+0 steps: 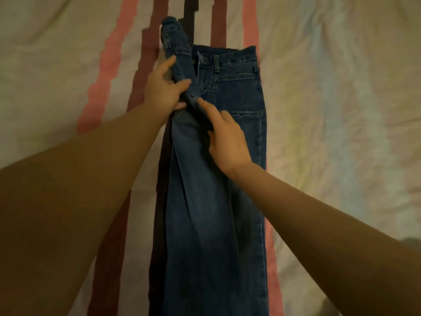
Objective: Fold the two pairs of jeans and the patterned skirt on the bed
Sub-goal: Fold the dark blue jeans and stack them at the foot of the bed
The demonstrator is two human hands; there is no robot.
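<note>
Both hands working at the crotch fold of the blue jeans (211, 201) on the bed.

The left hand (163, 90) is gripping the turned-over waistband flap; the right hand (227, 137) is pressing an extended forefinger beside it. The jeans are lying lengthwise mid-bedsheet (330, 87), with bare sheet lying wide on both sides.

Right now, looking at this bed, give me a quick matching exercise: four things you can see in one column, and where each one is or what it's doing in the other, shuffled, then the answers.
Column one:
1. left hand
2. right hand
3. jeans
4. striped bedsheet

Column two:
A. lies spread out under everything
B. grips the raised flap of denim near the waistband
C. lies lengthwise along the bed, waistband at the far end
D. rests on the denim, index finger pointing up at the fold

Pairs: 1-B, 2-D, 3-C, 4-A
</note>
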